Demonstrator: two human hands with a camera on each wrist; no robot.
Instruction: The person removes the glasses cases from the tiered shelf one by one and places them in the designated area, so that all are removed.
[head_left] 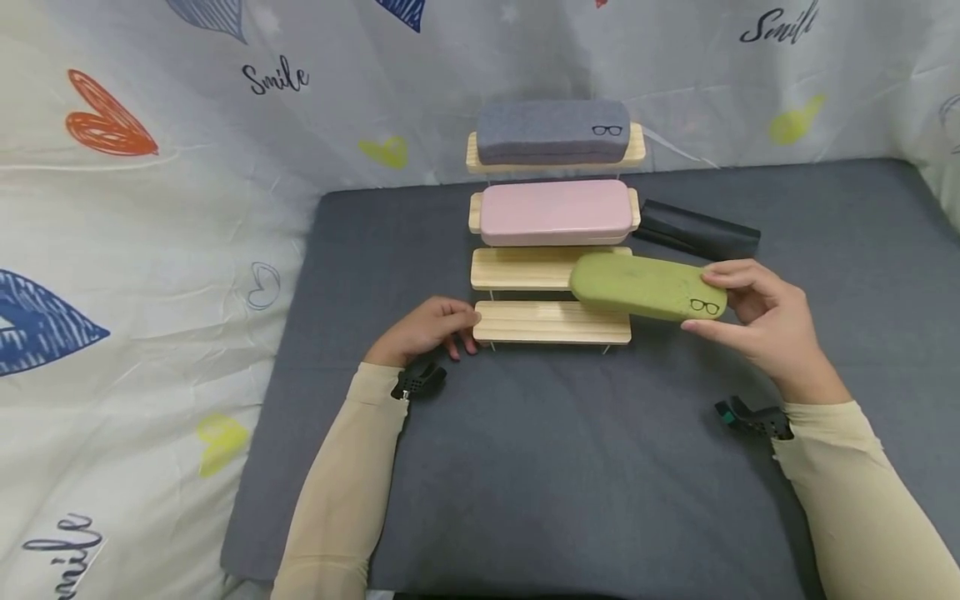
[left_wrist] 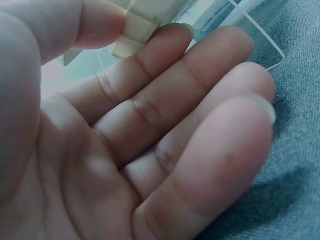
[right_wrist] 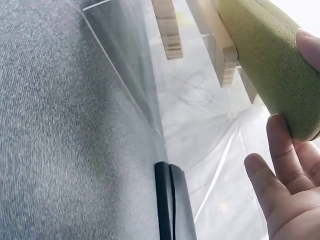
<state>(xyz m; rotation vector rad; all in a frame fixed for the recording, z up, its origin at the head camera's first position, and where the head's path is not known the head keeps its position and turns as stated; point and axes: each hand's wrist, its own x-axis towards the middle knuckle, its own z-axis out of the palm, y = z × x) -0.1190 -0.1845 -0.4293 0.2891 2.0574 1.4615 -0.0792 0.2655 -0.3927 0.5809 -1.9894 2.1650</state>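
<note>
My right hand (head_left: 772, 317) grips the right end of a green glasses case (head_left: 637, 285), thumb on the near side and fingers on the far side. The case is held tilted over the two lower boards of a tiered wooden display stand (head_left: 551, 323). In the right wrist view the green case (right_wrist: 275, 55) overlaps the board ends. At the stand's left, my left hand (head_left: 431, 327) pinches the end of the lowest board (left_wrist: 145, 25) between thumb and finger, its other fingers loosely bent below. On the upper tiers lie a pink glasses case (head_left: 555, 212) and a grey glasses case (head_left: 551, 133).
A black glasses case (head_left: 701, 229) lies on the dark grey cloth (head_left: 525, 467) right of the stand. Clear side panels (right_wrist: 125, 55) support the boards. A white printed curtain (head_left: 420, 92) hangs close behind the stand and along the left.
</note>
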